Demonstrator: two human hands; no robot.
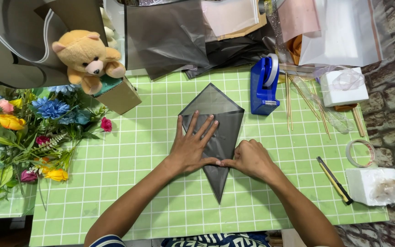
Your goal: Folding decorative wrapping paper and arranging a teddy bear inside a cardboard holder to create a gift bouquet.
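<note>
A dark grey translucent sheet [222, 105], folded into a kite shape, lies on the green grid cutting mat [152, 137]. Its long point aims toward me and its short point away. My left hand [191, 144] lies flat on the sheet's middle with the fingers spread. My right hand [250, 158] rests on the mat at the sheet's right edge, fingers curled, with the fingertips pressing the sheet close to my left thumb. Neither hand holds anything.
A blue tape dispenser [264, 84] stands just right of the sheet. Thin wooden sticks [290, 100], white foam blocks [344, 87], a tape roll [360, 153] and a yellow-black cutter [334, 179] lie at the right. Artificial flowers [19, 132], a teddy bear [88, 57] and a small box [120, 95] sit at the left.
</note>
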